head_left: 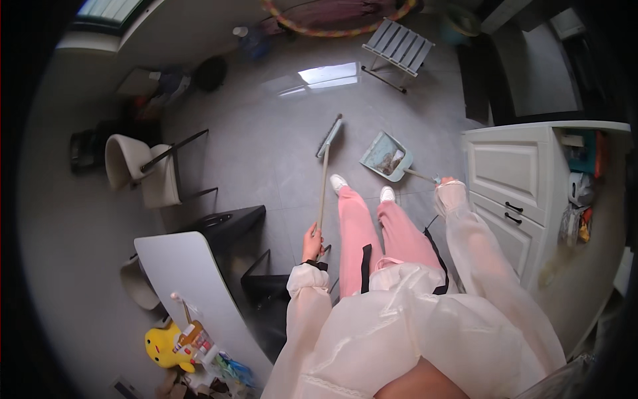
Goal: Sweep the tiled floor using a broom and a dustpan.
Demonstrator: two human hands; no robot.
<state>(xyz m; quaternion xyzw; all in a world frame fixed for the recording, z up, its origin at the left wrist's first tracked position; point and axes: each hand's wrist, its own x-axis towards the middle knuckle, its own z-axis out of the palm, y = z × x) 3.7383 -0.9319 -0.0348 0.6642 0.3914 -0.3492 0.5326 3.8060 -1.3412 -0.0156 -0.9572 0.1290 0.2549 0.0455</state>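
Note:
My left hand [312,243] is closed round the pole of a broom [324,179]. The broom's pale blue head, edged with dark bristles, rests on the grey tiled floor ahead of my left foot. Off to the right, my right hand [448,183] grips the handle end of a pale blue dustpan [387,158]. Inside the pan lies a small heap of debris [392,159], greyish brown with a whitish piece. The pan sits on the floor ahead of my right foot, apart from the broom head. Part of my right hand is hidden by the sleeve.
A folding slatted stool [399,48] stands at the far right, below a hoop [345,32]. White cabinets [506,166] line my right side. To the left are a cream chair [149,169] and a white-topped table [193,279] with a yellow plush toy [166,346] near it.

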